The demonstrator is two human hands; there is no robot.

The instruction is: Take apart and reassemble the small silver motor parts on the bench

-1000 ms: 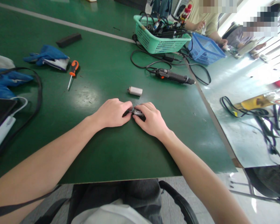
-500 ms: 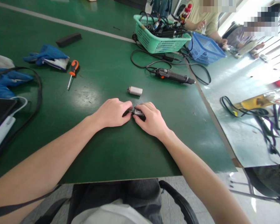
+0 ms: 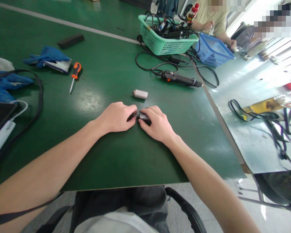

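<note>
My right hand (image 3: pixel 157 123) is closed around a small dark metal cylinder (image 3: pixel 143 116) with a shiny grey side, held low over the green table. A thin tip sticks out of its left end towards my left hand (image 3: pixel 120 117). The fingers of that hand are pinched together at the tip, and whatever lies between them is mostly hidden. Just beyond my hands a silver metal cylinder (image 3: pixel 140 94) with a small stub on its left end lies on its side on the table.
An orange and black screwdriver (image 3: pixel 75 76) lies to the left, near blue gloves (image 3: pixel 50 58) and a black block (image 3: pixel 71 41). A corded electric screwdriver (image 3: pixel 181 79) rests at the right, before a green basket (image 3: pixel 169 47) of tools and a blue basket (image 3: pixel 214 53). Other people sit beyond.
</note>
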